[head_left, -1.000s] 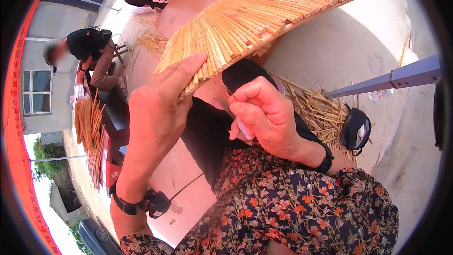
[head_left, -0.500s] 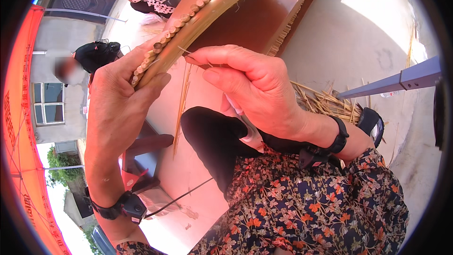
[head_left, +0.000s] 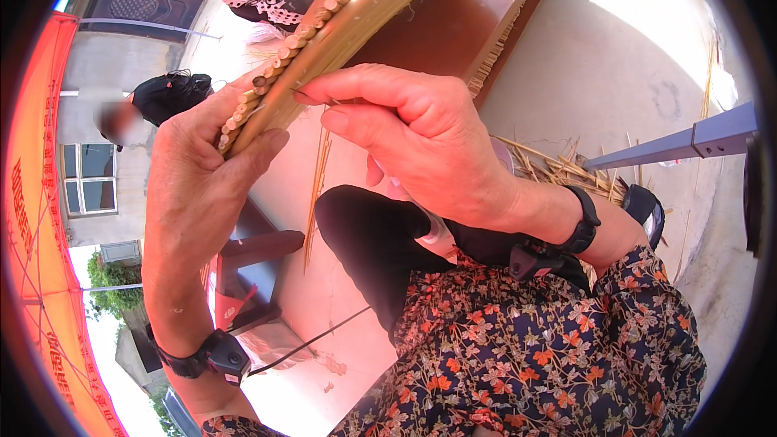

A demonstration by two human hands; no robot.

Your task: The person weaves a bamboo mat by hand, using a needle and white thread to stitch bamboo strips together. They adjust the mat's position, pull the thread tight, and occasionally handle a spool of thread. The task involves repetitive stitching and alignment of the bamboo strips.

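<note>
Sunlit pale floor (head_left: 615,57) all round this one. Left hand (head_left: 190,170) at 9 o'clock is gripping the lower end of a straw panel (head_left: 340,32) running from 10 to 12 o'clock. Right hand (head_left: 429,137), around 1, pinches what looks like a needle (head_left: 299,93). If that pinch slips, I reckon it could jab the other hand. Panel's golden, curved, with round cut ends along one edge. Brown bench (head_left: 413,36) at 12, loose straw (head_left: 562,170) at 3.

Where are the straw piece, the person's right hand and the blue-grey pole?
Straw piece (head_left: 356,28): head view, on its pale flat side.
Right hand (head_left: 433,133): head view, on its middle.
Blue-grey pole (head_left: 672,142): head view, midway along it.
</note>
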